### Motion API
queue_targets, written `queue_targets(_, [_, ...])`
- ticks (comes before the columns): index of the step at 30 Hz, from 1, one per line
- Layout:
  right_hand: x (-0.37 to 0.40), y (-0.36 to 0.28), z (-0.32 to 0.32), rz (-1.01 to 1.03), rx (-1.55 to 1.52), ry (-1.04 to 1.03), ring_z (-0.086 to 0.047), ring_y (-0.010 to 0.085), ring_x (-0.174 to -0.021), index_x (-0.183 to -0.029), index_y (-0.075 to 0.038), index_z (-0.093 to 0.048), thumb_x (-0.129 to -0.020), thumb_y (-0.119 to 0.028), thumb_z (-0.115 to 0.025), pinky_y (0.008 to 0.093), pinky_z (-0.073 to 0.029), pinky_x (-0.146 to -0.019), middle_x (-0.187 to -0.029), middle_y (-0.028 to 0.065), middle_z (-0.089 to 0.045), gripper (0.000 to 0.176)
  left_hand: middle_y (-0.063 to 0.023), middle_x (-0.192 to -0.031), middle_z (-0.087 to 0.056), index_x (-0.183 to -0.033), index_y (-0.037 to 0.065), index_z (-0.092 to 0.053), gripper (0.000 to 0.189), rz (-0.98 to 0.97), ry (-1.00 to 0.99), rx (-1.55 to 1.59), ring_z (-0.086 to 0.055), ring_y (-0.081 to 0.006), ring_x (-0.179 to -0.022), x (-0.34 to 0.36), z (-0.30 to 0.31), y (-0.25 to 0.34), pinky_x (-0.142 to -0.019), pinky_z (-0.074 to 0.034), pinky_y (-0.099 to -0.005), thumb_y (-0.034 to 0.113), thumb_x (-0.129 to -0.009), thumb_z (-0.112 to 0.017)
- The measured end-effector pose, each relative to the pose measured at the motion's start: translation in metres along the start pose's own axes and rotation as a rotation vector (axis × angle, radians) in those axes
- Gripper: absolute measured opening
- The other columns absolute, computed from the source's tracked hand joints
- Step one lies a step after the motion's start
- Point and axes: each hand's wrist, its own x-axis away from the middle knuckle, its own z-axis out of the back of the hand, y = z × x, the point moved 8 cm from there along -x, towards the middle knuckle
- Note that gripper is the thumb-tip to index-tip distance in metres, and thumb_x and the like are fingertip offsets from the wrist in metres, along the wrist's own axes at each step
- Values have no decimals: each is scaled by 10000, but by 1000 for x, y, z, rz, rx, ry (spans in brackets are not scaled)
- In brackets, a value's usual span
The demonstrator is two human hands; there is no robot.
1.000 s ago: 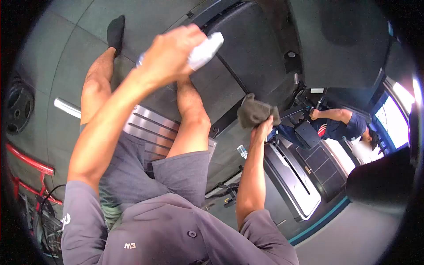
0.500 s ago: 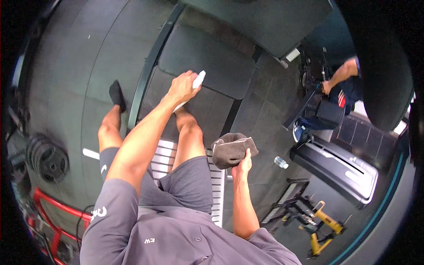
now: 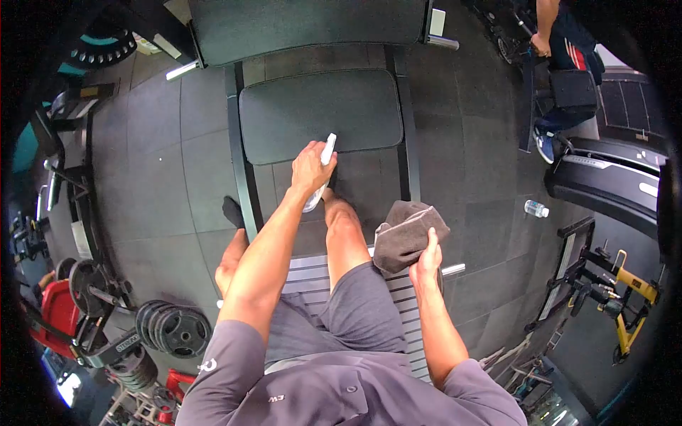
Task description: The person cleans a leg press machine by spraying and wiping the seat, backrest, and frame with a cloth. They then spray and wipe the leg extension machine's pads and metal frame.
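Note:
My left hand is wrapped round the neck of a white spray bottle, its nozzle pointing up over the near edge of a black padded seat. Part of the pale bottle body shows below the fist, above my leg. In my right hand is a folded dark grey-brown cloth, thumb on top and the other fingers mostly hidden beneath it. The cloth hangs bunched to the right of my knee, apart from the seat. A larger black pad lies beyond the seat on the same metal frame.
Beneath me is a slatted grey platform. Weight plates stand at the left. A water bottle is on the dark tiled floor to the right, near a treadmill and a yellow-black machine. Another person sits at the upper right.
My view has turned and levelled, so the padded seat now lies straight ahead. Both hands keep hold of the spray bottle and the cloth.

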Motion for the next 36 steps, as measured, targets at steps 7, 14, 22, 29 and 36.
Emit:
queue_targets(7, [3, -12, -10, 14, -50, -3, -544, 252, -1207, -1324, 22, -502, -969, -412, -585, 399, -421, -1044, -1315, 142, -563, 567, -187, -968, -639, -938, 16, -640, 299, -34, -46, -19, -622, -401, -909, -16, -14, 2, -784, -500, -508, 308, -875, -657])
queue_targets(14, [-1, -26, -26, 180, 14, 91, -589, 234, -1089, -1213, 100, -569, -985, -416, -564, 373, -473, -950, -1217, 185, -608, 564, -197, -982, -640, -942, 2, -640, 326, 32, 123, -83, -604, -410, -948, -5, 20, -35, -812, -492, -511, 323, -889, -653])
queue_targets(22, [-37, -32, -183, 973, 761, -260, -513, 396, -1262, -1404, -35, -485, -953, -305, -587, 472, -392, -1057, -1308, 256, -560, 535, -144, -888, -579, -969, -1, -611, 226, 55, 324, -29, -592, -349, -827, 90, 130, -94, -741, -481, -404, 194, -882, -687])
queue_targets(29, [-109, 9, -327, 1006, 1364, 203, -143, 538, -1433, -1449, -69, -449, -955, -430, -492, 652, -100, -1143, -1516, 289, -322, 613, -114, -917, -607, -1047, -21, -607, 270, 377, 217, 63, -602, -261, -821, 217, 153, -50, -762, -497, -392, 198, -899, -657])
queue_targets(36, [-8, 96, -438, 1504, 1346, -850, -215, 388, -1470, -1355, -143, -570, -914, -390, -557, 527, -168, -1202, -1529, 177, -381, 506, -160, -944, -577, -983, -31, -593, 190, 283, 41, 309, -584, -297, -860, 255, 124, -19, -763, -481, -398, 101, -864, -659])
